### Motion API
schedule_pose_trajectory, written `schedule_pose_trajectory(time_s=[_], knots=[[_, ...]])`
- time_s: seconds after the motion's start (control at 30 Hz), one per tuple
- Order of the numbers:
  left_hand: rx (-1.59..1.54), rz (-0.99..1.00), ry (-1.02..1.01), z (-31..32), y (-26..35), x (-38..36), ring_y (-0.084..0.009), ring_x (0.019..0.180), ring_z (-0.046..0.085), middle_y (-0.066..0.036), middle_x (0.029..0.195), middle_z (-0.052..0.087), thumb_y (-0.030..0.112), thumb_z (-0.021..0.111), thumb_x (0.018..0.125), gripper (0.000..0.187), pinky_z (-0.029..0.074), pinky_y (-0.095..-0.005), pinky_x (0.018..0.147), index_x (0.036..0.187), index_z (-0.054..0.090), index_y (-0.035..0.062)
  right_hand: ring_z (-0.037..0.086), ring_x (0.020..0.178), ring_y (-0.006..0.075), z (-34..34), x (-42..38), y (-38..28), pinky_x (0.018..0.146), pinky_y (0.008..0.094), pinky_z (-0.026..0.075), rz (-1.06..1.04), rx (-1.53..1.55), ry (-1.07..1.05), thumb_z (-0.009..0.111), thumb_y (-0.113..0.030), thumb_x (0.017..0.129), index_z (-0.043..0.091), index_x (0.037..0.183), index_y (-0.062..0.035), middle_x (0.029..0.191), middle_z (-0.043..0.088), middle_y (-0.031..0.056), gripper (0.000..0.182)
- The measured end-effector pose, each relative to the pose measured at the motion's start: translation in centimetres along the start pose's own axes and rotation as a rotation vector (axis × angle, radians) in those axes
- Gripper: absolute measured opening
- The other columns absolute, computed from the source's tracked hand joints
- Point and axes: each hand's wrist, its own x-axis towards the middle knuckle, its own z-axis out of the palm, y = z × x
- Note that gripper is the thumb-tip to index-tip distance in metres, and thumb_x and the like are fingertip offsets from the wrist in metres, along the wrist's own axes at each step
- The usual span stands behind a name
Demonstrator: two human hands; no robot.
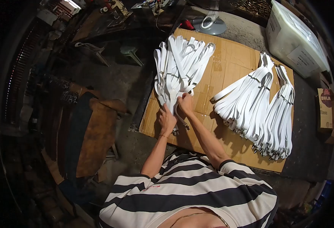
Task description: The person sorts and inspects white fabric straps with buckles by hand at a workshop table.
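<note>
A fan of several white straps (pixel 180 64) lies on a flat cardboard sheet (pixel 227 64), spreading away from me. My left hand (pixel 167 121) grips the gathered near end of the bundle. My right hand (pixel 185 103) pinches the same end just beside it. Small metal fittings (pixel 176 131) hang from the strap ends below my hands. Two more bundles of white straps (pixel 250 100) (pixel 279 121) lie to the right on the cardboard, metal ends toward me.
A translucent plastic bin (pixel 294 36) stands at the back right. A small cardboard box (pixel 326 108) sits at the right edge. A fan base (pixel 210 24) stands behind the cardboard. Wooden boards (pixel 93 140) and clutter fill the dark floor at left.
</note>
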Motion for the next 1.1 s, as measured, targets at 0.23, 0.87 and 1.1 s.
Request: schedule_pose_trajectory(time_s=[0.23,0.87,1.1], knots=[[0.045,0.002,-0.068,-1.8,-2.0,-2.2,-0.0504,0.098,0.051,-0.032,0.12,0.042,0.007,0.063,0.073,0.073,0.043,-0.0563,0.08,0.134,0.022,0.0038,0.063,0.079,0.0345,0.5,-3.5,-0.5,0.072,0.0407,0.049,-0.015,0.001,-0.103,0.067,-0.023,0.073,0.059,0.098,0.0081,0.083,0.064,0.0223,0.04],[-0.827,0.087,-0.231,2.2,-2.0,4.9,-0.0239,0.097,0.055,-0.015,0.109,0.057,0.02,0.059,0.074,0.059,0.043,-0.0321,0.084,0.127,0.042,0.0013,0.06,0.082,0.0425,-5.9,-2.2,-3.5,0.074,0.0462,0.047,-0.15,-0.311,-0.264,0.06,-0.054,0.079,0.057,0.092,0.0101,0.083,0.061,0.0278,0.065],[-0.858,0.286,-0.444,2.8,-6.0,13.1,-0.021,0.08,0.064,-0.014,0.077,0.067,0.015,0.052,0.077,0.024,0.047,-0.0315,0.076,0.088,0.067,0.0005,0.048,0.101,0.0416,-1.1,-2.3,-6.1,0.076,0.0472,0.047,-0.256,-0.4,-0.014,0.071,-0.039,0.074,0.026,0.132,0.006,0.11,0.044,0.0252,0.086]])
